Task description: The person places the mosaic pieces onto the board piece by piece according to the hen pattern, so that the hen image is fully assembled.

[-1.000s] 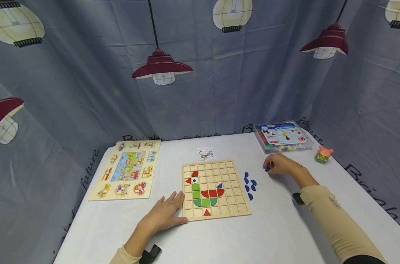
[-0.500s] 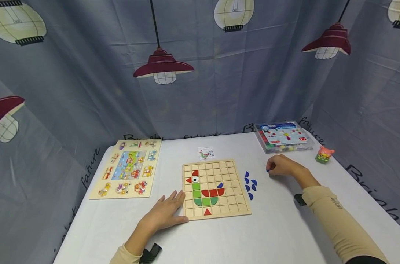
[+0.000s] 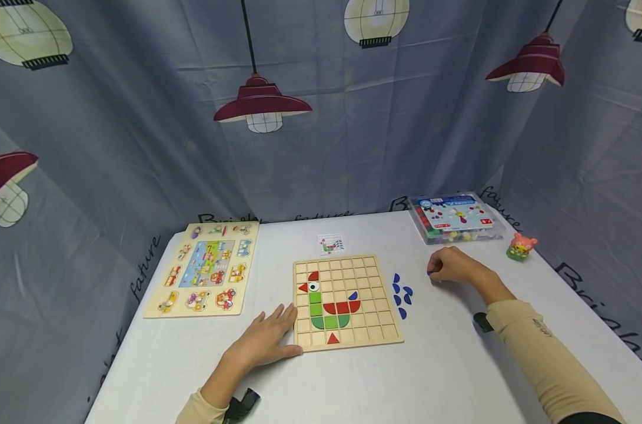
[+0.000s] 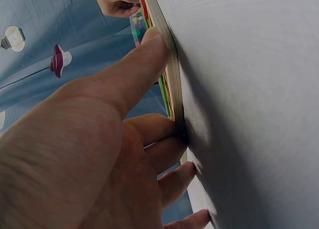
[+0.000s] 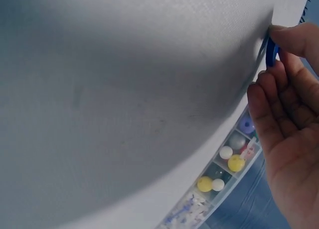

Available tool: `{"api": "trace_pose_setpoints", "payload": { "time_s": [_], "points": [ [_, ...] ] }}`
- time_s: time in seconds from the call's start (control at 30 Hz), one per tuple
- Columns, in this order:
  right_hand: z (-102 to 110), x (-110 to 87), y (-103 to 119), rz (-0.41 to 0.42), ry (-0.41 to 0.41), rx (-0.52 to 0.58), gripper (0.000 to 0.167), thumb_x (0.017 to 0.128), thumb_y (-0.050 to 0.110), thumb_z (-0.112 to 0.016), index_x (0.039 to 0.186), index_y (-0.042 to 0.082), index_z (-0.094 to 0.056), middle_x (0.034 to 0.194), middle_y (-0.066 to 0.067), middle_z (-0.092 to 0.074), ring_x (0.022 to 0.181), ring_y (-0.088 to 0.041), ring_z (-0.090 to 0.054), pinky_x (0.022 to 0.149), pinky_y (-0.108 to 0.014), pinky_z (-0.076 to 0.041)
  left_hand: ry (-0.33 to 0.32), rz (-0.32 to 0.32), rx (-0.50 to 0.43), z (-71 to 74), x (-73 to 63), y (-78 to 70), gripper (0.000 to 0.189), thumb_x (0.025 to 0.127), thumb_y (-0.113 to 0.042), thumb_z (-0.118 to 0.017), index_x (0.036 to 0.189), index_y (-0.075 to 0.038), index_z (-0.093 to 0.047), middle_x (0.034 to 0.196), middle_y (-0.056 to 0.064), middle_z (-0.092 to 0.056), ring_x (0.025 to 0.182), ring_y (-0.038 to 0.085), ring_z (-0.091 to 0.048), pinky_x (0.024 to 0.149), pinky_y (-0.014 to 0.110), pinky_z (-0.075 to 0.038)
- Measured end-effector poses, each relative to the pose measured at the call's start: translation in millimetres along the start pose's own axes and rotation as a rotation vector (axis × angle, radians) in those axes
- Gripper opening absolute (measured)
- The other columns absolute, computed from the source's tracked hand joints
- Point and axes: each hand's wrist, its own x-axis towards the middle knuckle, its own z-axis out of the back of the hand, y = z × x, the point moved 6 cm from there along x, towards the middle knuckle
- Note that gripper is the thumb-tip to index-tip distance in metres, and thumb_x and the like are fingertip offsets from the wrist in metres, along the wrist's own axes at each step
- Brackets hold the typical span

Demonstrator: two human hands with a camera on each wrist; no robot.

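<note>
My right hand (image 3: 452, 265) is low over the table, right of the board. Its thumb and fingers pinch a small blue wooden tile (image 5: 271, 52), seen edge-on in the right wrist view. My left hand (image 3: 265, 338) lies spread at the near left corner of a wooden grid board (image 3: 373, 330), with thumb and fingertips touching the board's edges. On the grid, red, green and blue tiles and an eye tile form a bird; a red triangle tile (image 3: 333, 339) sits below it. Several rounded blue tiles (image 3: 397, 300) lie between the board and my right hand.
A small picture card (image 3: 330, 244) lies behind the board. To the left is a wooden picture puzzle (image 3: 156, 303). A clear compartment box (image 3: 458, 237) of beads stands at the back right, beside a pink-and-green figurine (image 3: 521, 247).
My right hand has shifted slightly to the right, still pinching the blue tile. My left hand stays in place at the board's corner, and the tiles on the grid look the same.
</note>
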Motion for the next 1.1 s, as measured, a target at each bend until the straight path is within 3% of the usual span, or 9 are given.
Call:
{"api": "trace_pose_setpoints", "payload": {
  "time_s": [0.53, 1.1],
  "points": [
    [-3.3, -3.5, -9.1, 0.002, 0.023, 0.117, 0.019, 0.076, 0.011, -0.079, 0.093, 0.005, -0.073, 0.080, -0.001, -0.066, 0.073, -0.015, -0.055, 0.064, -0.022, -0.050, 0.007, 0.008, -0.022, 0.3, 0.1, -0.1, 0.087, 0.086, -0.055, -0.065, 0.150, -0.004, -0.036, 0.158, 0.011, -0.035, 0.148, 0.034, -0.028, 0.117, 0.062, -0.023],
    [-4.6, 0.2, 0.8, 0.036, 0.034, 0.121, 0.016, 0.078, 0.009, -0.077, 0.093, 0.005, -0.075, 0.080, -0.001, -0.068, 0.071, -0.014, -0.056, 0.064, -0.021, -0.052, -0.008, -0.005, -0.025, 4.3, -1.7, -1.8, 0.086, 0.086, -0.053, -0.066, 0.149, -0.003, -0.036, 0.157, 0.012, -0.036, 0.147, 0.036, -0.030, 0.116, 0.062, -0.025]
  ]
}}
